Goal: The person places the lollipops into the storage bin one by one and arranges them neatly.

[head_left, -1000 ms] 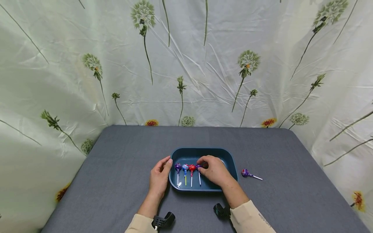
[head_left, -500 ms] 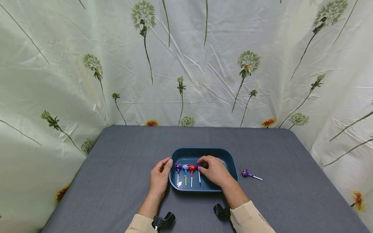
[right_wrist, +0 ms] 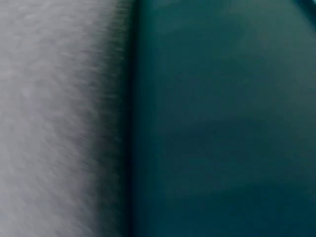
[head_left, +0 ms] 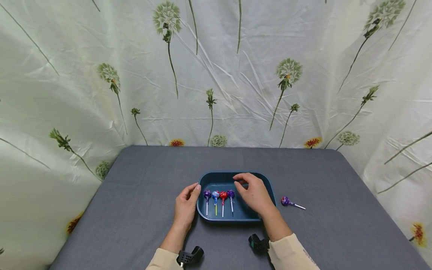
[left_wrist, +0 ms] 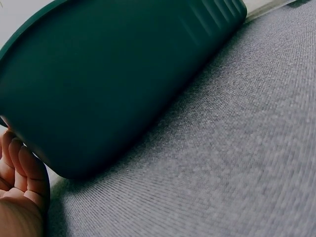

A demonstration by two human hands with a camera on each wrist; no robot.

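A dark blue tray lies on the table with a row of upright-pointing lollipops in its left half. From the left come a purple lollipop, a blue one with a yellow stick, a red one and another purple lollipop. My left hand holds the tray's left end, thumb at the rim; its curled fingers show against the outer wall in the left wrist view. Over the tray's right half hovers my right hand, fingers loosely bent, nothing between them.
One more purple lollipop lies on the grey table to the right of the tray, stick pointing right. A flower-printed curtain hangs behind the table. The right wrist view shows only tray wall and tablecloth, blurred.
My right hand has let go of the rightmost purple lollipop in the tray and moved up and to the right. The left hand stays at the tray's rim.
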